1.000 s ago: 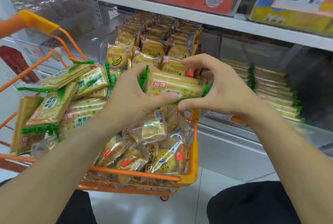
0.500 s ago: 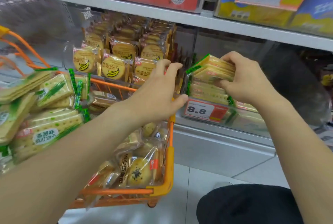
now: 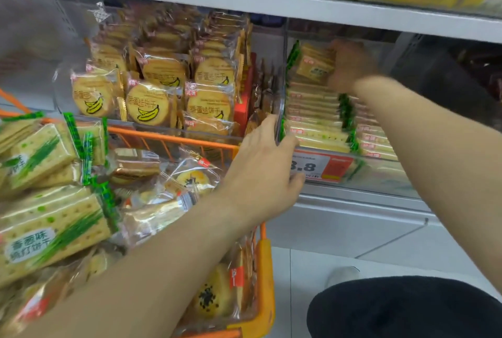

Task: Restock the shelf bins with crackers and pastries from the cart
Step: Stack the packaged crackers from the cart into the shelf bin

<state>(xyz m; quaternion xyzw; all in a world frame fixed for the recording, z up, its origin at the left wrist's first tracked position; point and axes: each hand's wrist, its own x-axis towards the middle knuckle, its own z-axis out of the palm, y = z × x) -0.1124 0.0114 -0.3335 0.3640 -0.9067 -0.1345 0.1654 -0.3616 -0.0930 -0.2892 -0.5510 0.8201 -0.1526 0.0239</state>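
Since half a second ago, your right hand (image 3: 350, 65) has carried the cracker packs (image 3: 315, 64) deeper into the clear shelf bin (image 3: 380, 174), above the stacked packs there; it is blurred, but its fingers clasp the packs. Your left hand (image 3: 267, 163) has reached forward, fingers straight, touching the bin's front corner beside the orange price tag (image 3: 320, 166) reading "8.8". Banana biscuits (image 3: 148, 105) fill the neighbouring bin. Your orange cart (image 3: 264, 278) holds green-striped scallion crackers (image 3: 49, 231) and pastries (image 3: 214, 294).

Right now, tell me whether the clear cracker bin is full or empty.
Partly full: the cracker bin holds stacked cracker packs, with room above where the right hand brings more.
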